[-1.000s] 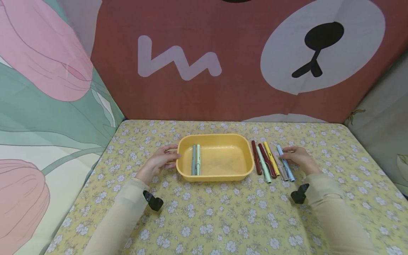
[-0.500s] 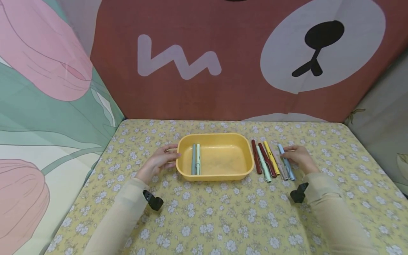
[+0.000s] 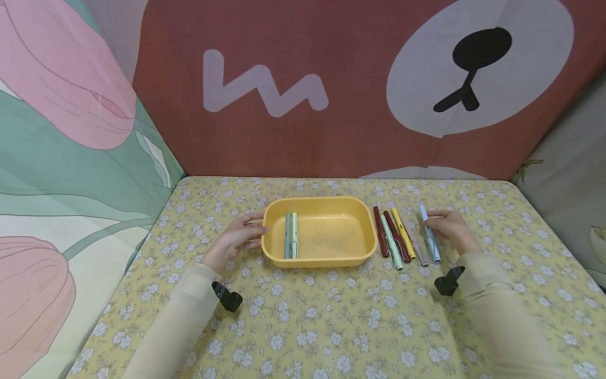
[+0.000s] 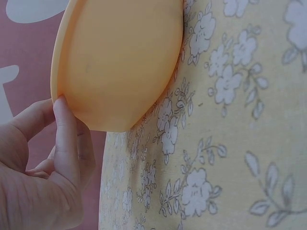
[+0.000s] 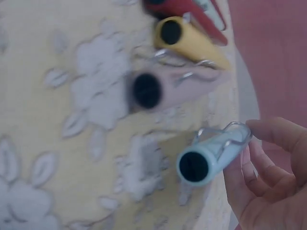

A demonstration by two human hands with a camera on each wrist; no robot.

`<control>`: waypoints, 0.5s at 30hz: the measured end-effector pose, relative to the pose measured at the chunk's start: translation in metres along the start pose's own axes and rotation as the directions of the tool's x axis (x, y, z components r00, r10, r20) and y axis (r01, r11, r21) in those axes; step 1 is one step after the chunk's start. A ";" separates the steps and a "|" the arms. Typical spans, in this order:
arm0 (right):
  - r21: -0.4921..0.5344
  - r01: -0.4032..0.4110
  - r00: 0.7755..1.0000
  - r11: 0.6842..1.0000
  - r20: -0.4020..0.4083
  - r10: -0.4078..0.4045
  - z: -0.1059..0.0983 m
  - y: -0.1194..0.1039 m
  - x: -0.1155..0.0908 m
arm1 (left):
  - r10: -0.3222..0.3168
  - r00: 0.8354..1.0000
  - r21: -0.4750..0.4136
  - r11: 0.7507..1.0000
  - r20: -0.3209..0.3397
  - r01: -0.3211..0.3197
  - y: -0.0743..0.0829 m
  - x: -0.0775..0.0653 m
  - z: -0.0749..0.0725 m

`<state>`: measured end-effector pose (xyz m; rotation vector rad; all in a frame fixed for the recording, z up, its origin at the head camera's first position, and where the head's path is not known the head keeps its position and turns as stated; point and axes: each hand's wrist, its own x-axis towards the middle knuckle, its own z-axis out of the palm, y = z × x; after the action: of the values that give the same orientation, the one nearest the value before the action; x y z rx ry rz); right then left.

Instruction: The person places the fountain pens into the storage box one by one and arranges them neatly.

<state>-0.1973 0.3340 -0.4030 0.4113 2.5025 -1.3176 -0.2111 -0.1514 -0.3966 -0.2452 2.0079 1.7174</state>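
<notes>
My left hand (image 3: 233, 241) pinches the left rim of a yellow plastic tray (image 3: 333, 234); in the left wrist view the thumb lies on the rim, with fingers behind it. Inside the tray, at its left side, a grey-green pen (image 3: 288, 237) and a pale green pen (image 3: 294, 237) lie side by side. To the right of the tray, my right hand (image 3: 452, 229) holds a light blue pen (image 3: 430, 237) between thumb and fingers. The right wrist view shows its dark round end and wire clip (image 5: 224, 139), with a shadow on the cloth beneath.
Between tray and right hand lies a row of pens: a dark red pen (image 3: 380, 231), a mint pen (image 3: 392, 245), a second dark red pen (image 3: 399, 239), a yellow pen (image 3: 403, 234) and a pinkish-grey pen (image 3: 416, 245). A flowered cloth (image 3: 307, 316) covers the table; printed fabric stands behind.
My right hand has drawn the light blue pen slightly right and away from me, apart from the pinkish-grey pen. The left hand and tray stay in place.
</notes>
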 end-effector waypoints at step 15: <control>0.429 -0.008 0.997 0.903 0.073 -0.026 0.003 -0.048 -0.004 | -0.005 1.000 0.005 1.000 0.022 0.005 0.001 0.000 -0.001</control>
<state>-0.2118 0.3051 -0.3670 0.4298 2.1404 -1.8563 -0.2121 -0.1525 -0.3956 -0.2280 1.9940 1.7046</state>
